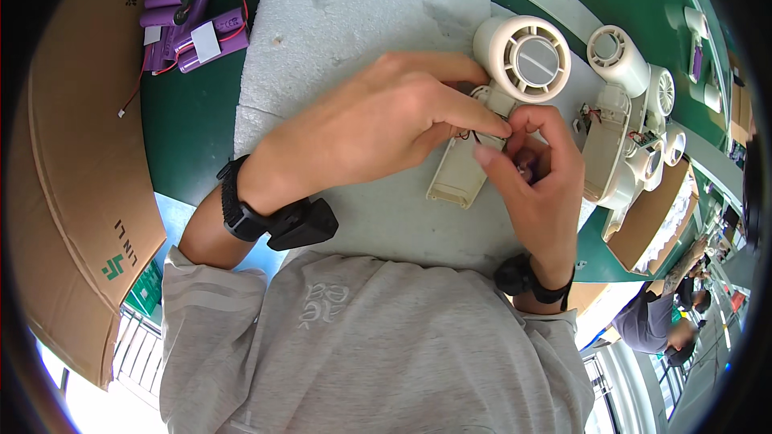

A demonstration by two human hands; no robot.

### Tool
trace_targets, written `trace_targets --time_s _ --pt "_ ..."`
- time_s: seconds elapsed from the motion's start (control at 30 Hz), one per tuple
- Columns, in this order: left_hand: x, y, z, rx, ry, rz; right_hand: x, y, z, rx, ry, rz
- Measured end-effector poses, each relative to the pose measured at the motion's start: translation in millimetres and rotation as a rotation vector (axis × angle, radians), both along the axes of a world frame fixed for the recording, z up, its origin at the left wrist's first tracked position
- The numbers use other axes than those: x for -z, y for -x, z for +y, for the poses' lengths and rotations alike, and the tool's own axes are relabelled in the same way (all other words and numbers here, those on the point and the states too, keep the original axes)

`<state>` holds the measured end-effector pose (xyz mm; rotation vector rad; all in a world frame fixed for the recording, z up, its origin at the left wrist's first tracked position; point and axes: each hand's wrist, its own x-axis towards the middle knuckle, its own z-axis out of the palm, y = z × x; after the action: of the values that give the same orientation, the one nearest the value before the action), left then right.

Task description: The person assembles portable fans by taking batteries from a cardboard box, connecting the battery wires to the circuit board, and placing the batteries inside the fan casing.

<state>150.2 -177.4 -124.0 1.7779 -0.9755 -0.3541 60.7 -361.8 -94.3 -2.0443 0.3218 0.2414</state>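
A cream handheld fan (500, 55) lies on the foam pad, its round grille facing up and its long handle shell (455, 177) open. My left hand (410, 116) is closed over the fan's neck, with one finger against the round head. Thin dark wires (474, 137) show below its fingertips. My right hand (547, 165) is curled to the right of the handle, its index fingertip meeting the left one. A small purplish thing (527, 167) shows inside its curl, too hidden to name.
Purple battery packs (211, 42) with red leads lie at the far left. Several cream fans (618, 64) crowd the right side, near an open cardboard box (626, 233). A large carton (80, 153) stands at the left edge. Another person (643, 323) is at the far right.
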Motion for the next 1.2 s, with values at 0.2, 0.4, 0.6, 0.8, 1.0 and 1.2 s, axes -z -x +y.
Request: trace_targets --time_s 0.2,0.4,0.6,0.8,1.0,1.2 --pt "0 -3 -5 -0.068 0.136 0.087 -14 4 -14 -0.012 -0.483 0.135" --pt "-9 -3 7 -0.130 0.072 0.152 -6 6 -13 -0.059 -0.410 -0.041" --pt "-8 -4 7 -0.109 0.053 0.251 -13 10 -15 0.019 -0.109 -0.026" --pt "-13 -6 5 -0.110 0.013 0.279 -1 16 -15 -0.031 0.395 -0.232" --pt "-9 -1 3 -0.163 -0.006 0.366 1 16 -5 -0.073 0.479 -0.447" --pt "-8 2 0 -0.218 0.003 0.291 -5 19 0 -0.062 0.487 -0.459"
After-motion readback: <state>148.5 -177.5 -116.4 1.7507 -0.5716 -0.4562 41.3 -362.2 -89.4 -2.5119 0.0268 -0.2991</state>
